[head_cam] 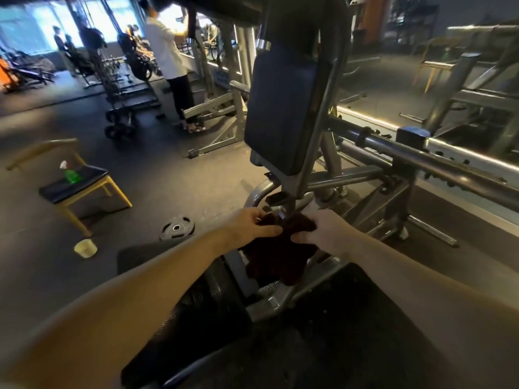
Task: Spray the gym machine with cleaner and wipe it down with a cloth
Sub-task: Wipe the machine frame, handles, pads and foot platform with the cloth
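Note:
A grey steel gym machine (348,175) with a dark upright back pad (280,108) stands in front of me. A dark maroon cloth (280,256) hangs over the frame just below the pad's post. My left hand (252,226) grips the cloth's upper left edge, and my right hand (323,231) grips its upper right edge. Both hands press the cloth against the post base. A green spray bottle (71,174) with a white trigger stands far to the left on a chair seat.
A wooden chair (84,192) with a black seat holds the bottle. A weight plate (177,227) and a pale yellow cup (85,248) lie on the dark floor. A person (168,66) stands behind the machine. A long steel bar (421,158) runs to the right.

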Demonstrator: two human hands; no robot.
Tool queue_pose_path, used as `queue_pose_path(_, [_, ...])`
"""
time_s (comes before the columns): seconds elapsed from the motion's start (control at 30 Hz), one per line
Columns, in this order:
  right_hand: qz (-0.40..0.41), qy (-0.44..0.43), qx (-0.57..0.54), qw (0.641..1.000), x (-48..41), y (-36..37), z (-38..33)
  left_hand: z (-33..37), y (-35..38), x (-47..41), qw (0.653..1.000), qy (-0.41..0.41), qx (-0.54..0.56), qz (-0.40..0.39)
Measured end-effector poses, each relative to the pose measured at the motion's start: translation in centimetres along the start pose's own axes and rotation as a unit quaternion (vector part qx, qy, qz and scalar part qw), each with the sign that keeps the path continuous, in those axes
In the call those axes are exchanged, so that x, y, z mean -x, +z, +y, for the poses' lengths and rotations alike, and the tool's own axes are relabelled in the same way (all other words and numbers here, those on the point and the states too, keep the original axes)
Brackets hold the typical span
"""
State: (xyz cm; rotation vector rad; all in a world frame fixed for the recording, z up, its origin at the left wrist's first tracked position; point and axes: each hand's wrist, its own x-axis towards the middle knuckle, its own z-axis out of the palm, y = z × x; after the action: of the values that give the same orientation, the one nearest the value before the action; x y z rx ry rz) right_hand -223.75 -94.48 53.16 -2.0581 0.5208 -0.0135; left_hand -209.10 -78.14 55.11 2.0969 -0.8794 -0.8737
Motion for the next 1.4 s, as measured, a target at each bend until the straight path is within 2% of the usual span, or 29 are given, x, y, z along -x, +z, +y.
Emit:
queue_pose_path(0.17, [0.026, 0.019, -0.033, 0.999, -1.2, 2.1, 0.6, -1.7, -1.0, 0.0, 0.997, 0.02, -0.062, 0.047])
queue_pose_path(0.3, [0.05, 0.145, -0.112, 0.982, -2.6, 5.1, 0.9, -3.3, -1.8, -0.2, 0.993, 0.032, -0.078, 0.086])
queue_pose_path(0.33, [0.028, 0.186, -0.171, 0.967, -2.9, 5.8, 0.7, -3.9, -2.1, -0.4, 0.992, 0.034, -0.074, 0.094])
queue_pose_path(0.4, [-0.059, 0.252, -0.311, 0.914, -3.2, 7.1, -0.3, -5.2, -2.7, -0.8, 0.994, 0.042, -0.047, 0.092])
queue_pose_path(0.47, [-0.133, 0.259, -0.418, 0.861, -3.9, 8.5, -1.1, -6.4, -3.7, -0.7, 0.996, 0.05, -0.023, 0.071])
queue_pose_path(0.53, [-0.144, 0.249, -0.488, 0.824, -5.3, 10.4, -1.8, -8.0, -5.1, -0.8, 0.998, 0.058, -0.007, 0.037])
queue_pose_path(0.63, [-0.066, 0.239, -0.528, 0.812, -7.5, 13.7, -3.9, -10.6, -8.2, -0.8, 0.995, 0.083, -0.046, -0.01])
queue_pose_path(0.77, [0.025, 0.213, -0.581, 0.785, -10.8, 19.2, -8.0, -14.5, -13.6, -1.4, 0.98, 0.158, -0.098, -0.064])
queue_pose_path(0.93, [0.148, 0.231, -0.589, 0.761, -16.5, 26.4, -13.6, -19.9, -21.0, -3.5, 0.964, 0.22, -0.143, -0.053])
queue_pose_path(1.03, [0.224, 0.244, -0.554, 0.764, -20.0, 29.1, -15.6, -22.0, -24.7, -4.2, 0.956, 0.238, -0.166, -0.034])
queue_pose_path(1.2, [0.293, 0.207, -0.528, 0.77, -22.1, 29.2, -19.7, -22.7, -28.8, -6.0, 0.971, 0.222, -0.084, -0.015])
queue_pose_path(1.3, [0.325, 0.195, -0.518, 0.767, -22.5, 27.1, -21.3, -20.3, -30.2, -7.4, 0.978, 0.2, -0.046, -0.023])
queue_pose_path(1.4, [0.346, 0.177, -0.502, 0.772, -23.4, 23.9, -22.0, -16.4, -30.9, -9.3, 0.976, 0.207, -0.058, -0.013])
